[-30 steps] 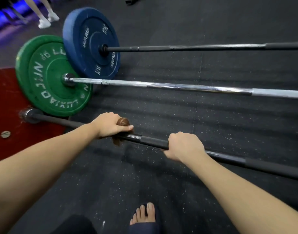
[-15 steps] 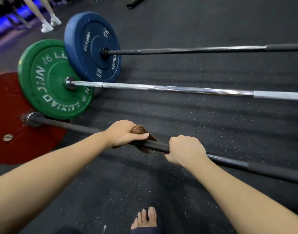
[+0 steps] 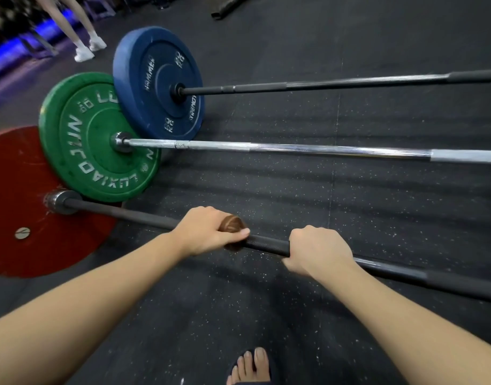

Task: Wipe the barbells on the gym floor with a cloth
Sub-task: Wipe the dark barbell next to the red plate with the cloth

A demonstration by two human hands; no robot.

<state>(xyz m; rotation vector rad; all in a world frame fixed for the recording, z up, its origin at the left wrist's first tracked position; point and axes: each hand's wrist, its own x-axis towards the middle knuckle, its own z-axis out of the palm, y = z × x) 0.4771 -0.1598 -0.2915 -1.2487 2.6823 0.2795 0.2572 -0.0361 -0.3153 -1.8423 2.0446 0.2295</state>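
left hand wrapping cloth round barbell, right hand gripping

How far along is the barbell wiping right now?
Done: no bar can be confirmed clean by sight. In hand: the left hand holds the cloth around the near bar, the right hand gripping that bar beside it. Left: the silver bar and far bar, neither touched by a hand or cloth.

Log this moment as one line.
left hand: grips brown cloth around black bar | right hand: grips black bar, no cloth | silver bar: untouched
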